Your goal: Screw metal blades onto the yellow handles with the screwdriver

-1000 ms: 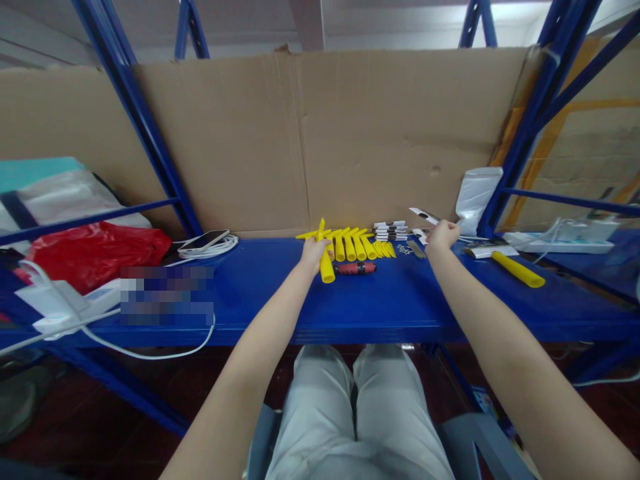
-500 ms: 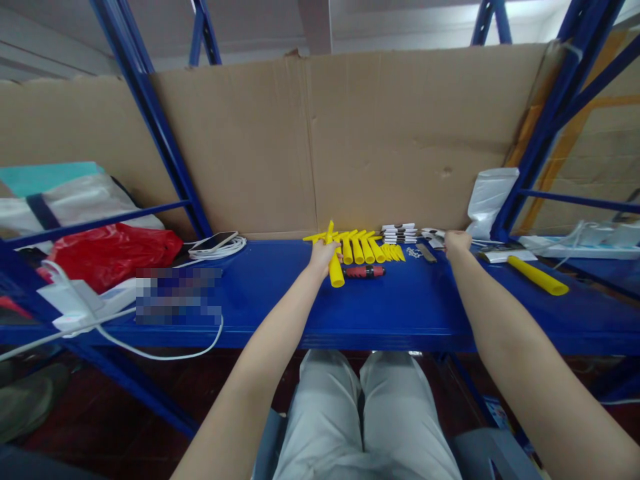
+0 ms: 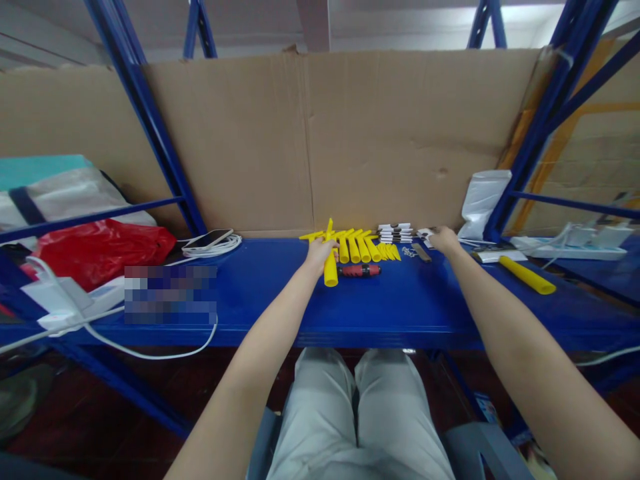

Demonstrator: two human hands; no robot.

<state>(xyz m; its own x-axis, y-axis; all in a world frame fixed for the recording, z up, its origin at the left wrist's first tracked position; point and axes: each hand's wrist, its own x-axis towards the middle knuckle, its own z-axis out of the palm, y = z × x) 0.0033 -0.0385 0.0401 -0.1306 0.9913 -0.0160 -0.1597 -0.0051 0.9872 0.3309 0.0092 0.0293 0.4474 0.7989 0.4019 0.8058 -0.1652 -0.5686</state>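
**Yellow T-shaped handle [image 3: 331, 273] steadied by the left grip [image 3: 321, 253]**

The shaft is wrapped by the closed left grip, presumably to keep the crosspiece exposed. Just right of it, matching yellow handles [image 3: 355, 251] are ranked side by side, seemingly for easy reach; nearer the front, a red-and-black tool [image 3: 359, 271] is laid. The right grip [image 3: 445, 241] is curled beside a white-and-black piece [image 3: 425, 234]; whether that is pinched cannot be told.

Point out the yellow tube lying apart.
The far-right yellow tube, beyond the right hand; another tube is in the left hand, beside the row of tubes.
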